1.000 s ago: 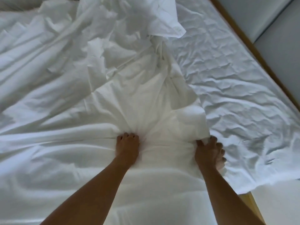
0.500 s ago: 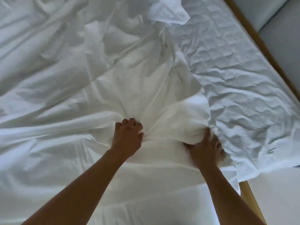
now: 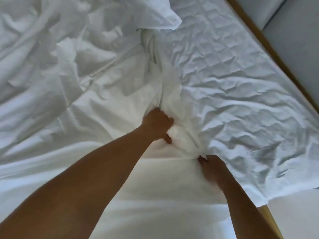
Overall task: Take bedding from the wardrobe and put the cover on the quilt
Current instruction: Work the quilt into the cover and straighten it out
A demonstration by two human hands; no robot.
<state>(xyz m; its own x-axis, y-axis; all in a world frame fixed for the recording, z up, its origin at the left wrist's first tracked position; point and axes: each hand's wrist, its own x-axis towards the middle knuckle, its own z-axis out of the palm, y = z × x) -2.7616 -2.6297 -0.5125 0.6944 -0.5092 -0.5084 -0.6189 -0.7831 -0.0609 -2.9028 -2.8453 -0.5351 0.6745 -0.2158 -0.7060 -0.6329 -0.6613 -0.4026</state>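
soft daylight falling evenly, possibly coming from the right, white cover (image 3: 131, 94) glaring near centre, right hand (image 3: 214, 171) smearing with motion blur, wide-angle lens bending the edges

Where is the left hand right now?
In the head view, the left hand is near the middle, gripping a bunch of the white cover, just up and left of the right hand.

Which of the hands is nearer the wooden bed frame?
Right. The right hand pinches the bunched cover toward the bed's edge, closer to the wooden bed frame; the left hand grips the cover further in.
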